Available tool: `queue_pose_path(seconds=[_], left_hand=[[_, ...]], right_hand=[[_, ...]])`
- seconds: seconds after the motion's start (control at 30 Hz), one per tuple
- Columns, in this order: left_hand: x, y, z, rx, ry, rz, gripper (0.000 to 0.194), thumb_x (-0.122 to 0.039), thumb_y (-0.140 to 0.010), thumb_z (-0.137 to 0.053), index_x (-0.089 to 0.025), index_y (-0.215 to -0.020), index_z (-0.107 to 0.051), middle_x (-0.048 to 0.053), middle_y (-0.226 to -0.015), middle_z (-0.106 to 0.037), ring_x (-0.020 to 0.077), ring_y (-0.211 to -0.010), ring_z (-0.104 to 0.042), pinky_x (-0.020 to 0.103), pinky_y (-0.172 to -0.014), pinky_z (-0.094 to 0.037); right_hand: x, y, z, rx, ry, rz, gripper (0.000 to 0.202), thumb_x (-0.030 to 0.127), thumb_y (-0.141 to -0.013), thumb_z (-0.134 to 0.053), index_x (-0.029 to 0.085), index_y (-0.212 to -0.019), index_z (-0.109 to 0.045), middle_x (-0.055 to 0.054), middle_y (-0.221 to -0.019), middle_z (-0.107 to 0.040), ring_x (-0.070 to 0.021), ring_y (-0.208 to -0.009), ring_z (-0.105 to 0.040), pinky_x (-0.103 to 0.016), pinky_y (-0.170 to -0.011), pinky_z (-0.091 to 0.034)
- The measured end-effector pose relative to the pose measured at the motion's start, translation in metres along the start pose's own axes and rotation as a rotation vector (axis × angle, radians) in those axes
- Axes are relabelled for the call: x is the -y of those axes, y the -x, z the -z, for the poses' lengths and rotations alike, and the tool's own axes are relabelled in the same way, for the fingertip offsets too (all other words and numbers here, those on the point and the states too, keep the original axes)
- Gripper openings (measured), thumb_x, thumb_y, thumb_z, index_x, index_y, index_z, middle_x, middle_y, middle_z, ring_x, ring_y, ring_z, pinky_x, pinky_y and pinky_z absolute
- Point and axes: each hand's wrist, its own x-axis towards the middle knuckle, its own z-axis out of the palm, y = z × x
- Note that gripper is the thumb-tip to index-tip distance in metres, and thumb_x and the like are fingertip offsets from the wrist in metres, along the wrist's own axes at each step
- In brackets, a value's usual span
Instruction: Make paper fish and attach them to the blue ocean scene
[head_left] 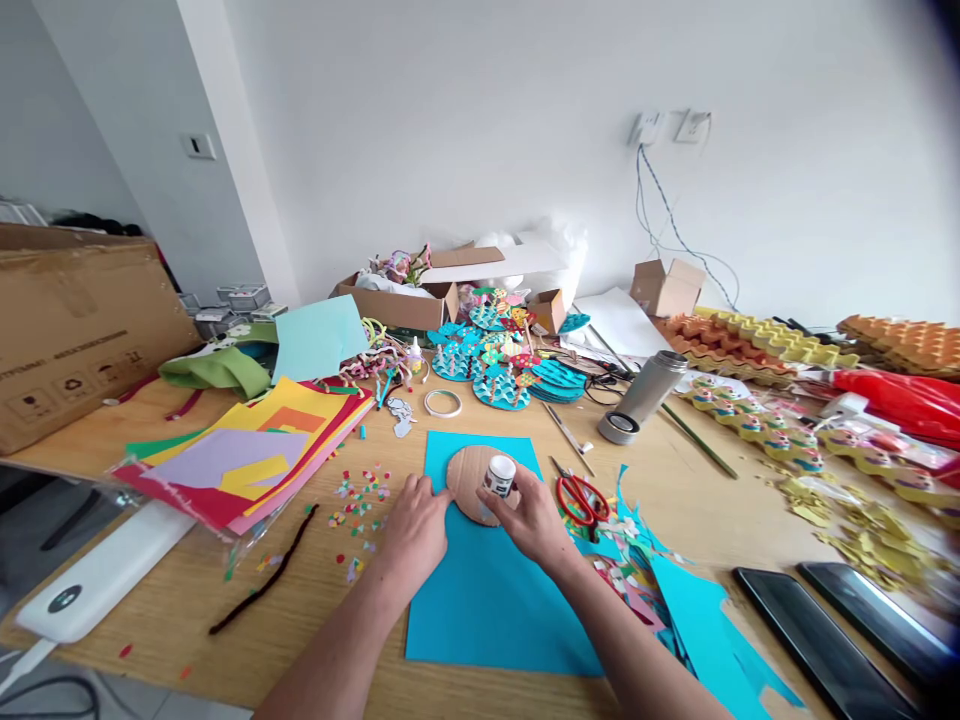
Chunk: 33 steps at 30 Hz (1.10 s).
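A round cardboard disc (pixel 466 478) lies flat on a sheet of bright blue paper (pixel 487 600) in front of me. My left hand (pixel 417 522) is at the disc's left edge, fingers curled and thumb side touching the cardboard. Closed around a short white glue stick (pixel 499 474) with a dark label, my right hand (pixel 531 515) holds it upright over the disc's right part. The glue stick's lower end is hidden by my fingers. Red-handled scissors (pixel 582 502) lie just right of the blue sheet, beside blue paper scraps (pixel 690 610).
Coloured paper sheets (pixel 240 460) and a white device (pixel 105 570) lie left, with paper dots (pixel 360 505) nearer. Behind are a tape roll (pixel 442 404), blue crafts (pixel 501 385) and a metal flask (pixel 649 390). Egg cartons (pixel 772 425) and two phones (pixel 817 635) are right.
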Motion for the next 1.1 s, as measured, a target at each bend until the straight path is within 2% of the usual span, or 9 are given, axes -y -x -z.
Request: queue_pose_path(seconds=[0.17, 0.33, 0.47, 0.67, 0.87, 0.97, 1.1], left_hand=[[0.001, 0.000, -0.002, -0.032, -0.016, -0.015, 0.038, -0.009, -0.086, -0.038, -0.020, -0.112, -0.064, 0.011, -0.093, -0.059, 0.0255, -0.096, -0.049, 0.035, -0.085, -0.040], [0.001, 0.000, -0.002, -0.026, -0.011, -0.015, 0.038, -0.006, -0.084, -0.040, -0.020, -0.109, -0.065, 0.011, -0.093, -0.059, 0.0253, -0.096, -0.049, 0.035, -0.085, -0.040], [0.001, -0.001, -0.003, -0.010, -0.004, -0.010, 0.039, -0.008, -0.085, -0.041, -0.020, -0.113, -0.064, 0.011, -0.095, -0.059, 0.0253, -0.098, -0.049, 0.035, -0.086, -0.040], [0.004, -0.002, -0.007, -0.020, 0.015, -0.017, 0.040, -0.009, -0.085, -0.041, -0.021, -0.116, -0.063, 0.011, -0.095, -0.059, 0.0247, -0.098, -0.049, 0.035, -0.088, -0.039], [0.004, -0.003, -0.009, -0.020, 0.020, -0.021, 0.037, -0.010, -0.085, -0.042, -0.020, -0.112, -0.064, 0.011, -0.095, -0.059, 0.0250, -0.098, -0.048, 0.036, -0.088, -0.039], [0.003, -0.003, -0.008, -0.016, 0.023, -0.014, 0.036, -0.011, -0.085, -0.043, -0.019, -0.113, -0.064, 0.010, -0.095, -0.058, 0.0251, -0.099, -0.048, 0.036, -0.090, -0.039], [0.001, -0.004, -0.005, -0.041, 0.033, -0.016, 0.030, -0.012, -0.085, -0.043, -0.018, -0.104, -0.065, 0.011, -0.095, -0.057, 0.0251, -0.100, -0.047, 0.036, -0.090, -0.039]], right_hand=[[0.003, -0.003, -0.003, -0.021, -0.023, 0.019, 0.021, 0.037, -0.080, -0.059, 0.018, -0.089, -0.060, -0.006, -0.086, -0.066, -0.0221, -0.082, -0.060, -0.032, -0.072, -0.045], [0.002, 0.000, 0.000, -0.011, -0.015, -0.007, 0.024, 0.037, -0.080, -0.059, 0.017, -0.093, -0.061, -0.008, -0.090, -0.066, -0.0220, -0.081, -0.059, -0.031, -0.070, -0.045], [0.005, 0.000, 0.007, -0.011, -0.022, -0.004, 0.020, 0.037, -0.080, -0.058, 0.018, -0.085, -0.061, -0.007, -0.086, -0.065, -0.0214, -0.080, -0.058, -0.030, -0.068, -0.045], [0.003, 0.002, 0.006, -0.022, -0.007, -0.003, 0.020, 0.037, -0.080, -0.058, 0.017, -0.083, -0.060, -0.007, -0.085, -0.064, -0.0216, -0.081, -0.057, -0.030, -0.067, -0.044], [-0.001, 0.005, 0.014, -0.026, 0.021, -0.057, 0.023, 0.040, -0.080, -0.057, 0.018, -0.076, -0.057, -0.003, -0.071, -0.060, -0.0187, -0.067, -0.055, -0.028, -0.062, -0.042], [0.005, 0.001, 0.010, -0.040, -0.004, -0.020, 0.021, 0.038, -0.080, -0.058, 0.018, -0.078, -0.058, -0.005, -0.078, -0.063, -0.0197, -0.073, -0.056, -0.029, -0.065, -0.043], [0.013, -0.005, -0.003, -0.052, -0.037, 0.014, 0.018, 0.035, -0.079, -0.059, 0.018, -0.084, -0.060, -0.006, -0.086, -0.065, -0.0208, -0.079, -0.058, -0.029, -0.068, -0.044]])
